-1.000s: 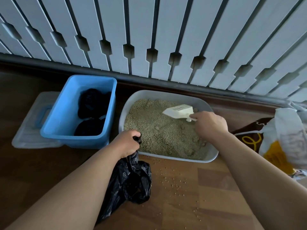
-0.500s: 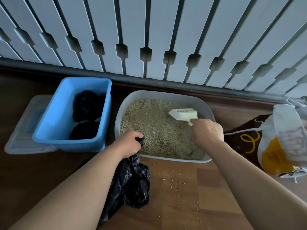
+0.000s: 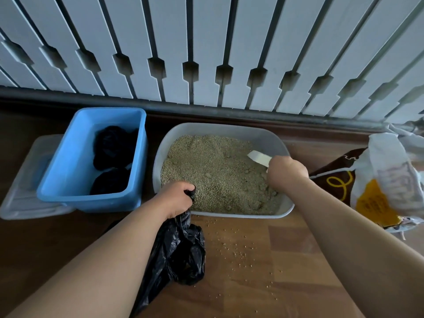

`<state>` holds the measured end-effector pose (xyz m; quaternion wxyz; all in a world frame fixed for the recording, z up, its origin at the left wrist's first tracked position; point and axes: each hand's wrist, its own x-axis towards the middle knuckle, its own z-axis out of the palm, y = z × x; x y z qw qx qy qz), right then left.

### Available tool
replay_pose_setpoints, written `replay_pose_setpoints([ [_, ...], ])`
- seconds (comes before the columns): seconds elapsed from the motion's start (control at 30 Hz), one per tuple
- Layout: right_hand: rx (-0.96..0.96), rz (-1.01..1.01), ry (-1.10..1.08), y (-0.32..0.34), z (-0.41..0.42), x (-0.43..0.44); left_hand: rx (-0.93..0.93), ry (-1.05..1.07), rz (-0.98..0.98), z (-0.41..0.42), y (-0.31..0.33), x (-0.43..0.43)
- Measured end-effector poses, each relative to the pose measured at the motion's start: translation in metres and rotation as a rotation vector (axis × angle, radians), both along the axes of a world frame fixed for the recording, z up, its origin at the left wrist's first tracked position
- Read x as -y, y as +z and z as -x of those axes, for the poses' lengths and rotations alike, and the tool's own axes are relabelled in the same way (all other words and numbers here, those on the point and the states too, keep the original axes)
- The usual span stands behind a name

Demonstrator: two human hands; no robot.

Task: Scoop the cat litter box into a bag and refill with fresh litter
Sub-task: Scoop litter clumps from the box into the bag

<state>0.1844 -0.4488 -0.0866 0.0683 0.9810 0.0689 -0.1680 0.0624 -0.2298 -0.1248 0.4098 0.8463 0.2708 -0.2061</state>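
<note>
Only the person's two arms and hands show. The left forearm [image 3: 103, 260] and the right forearm [image 3: 355, 237] are bare along all of their visible length, from the picture's lower edge up to the wrists. Both are smooth and even, looking broad close to the camera and narrowing toward the wrist under the wide lens. The left hand [image 3: 176, 199] shows its rounded back and knuckles, and the right hand [image 3: 286, 173] shows its back too. The wrists are bare. The fingers [image 3: 181, 187] are mostly tucked out of sight, so nails cannot be made out. The upper arms lie outside the picture.
</note>
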Motion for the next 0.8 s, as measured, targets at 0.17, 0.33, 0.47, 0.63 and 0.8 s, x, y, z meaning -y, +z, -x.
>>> replay_pose_setpoints([
  [0.17, -0.043, -0.197, -0.088, 0.026, -0.007, 0.018, -0.026, -0.075, 0.000, -0.001, 0.005, 0.002],
  [0.33, 0.033, -0.177, -0.108, 0.044, -0.005, 0.019, -0.062, -0.122, -0.030, -0.002, 0.007, 0.002],
  [0.47, 0.003, 0.016, -0.051, 0.029, 0.018, 0.005, -0.062, -0.137, -0.009, -0.001, 0.006, 0.001],
  [0.63, -0.048, 0.092, -0.010, 0.025, 0.036, -0.016, -0.049, -0.158, -0.023, -0.001, 0.004, -0.001],
  [0.8, -0.209, -0.006, -0.099, 0.039, 0.030, -0.021, -0.035, -0.156, 0.002, -0.003, 0.003, -0.004],
])
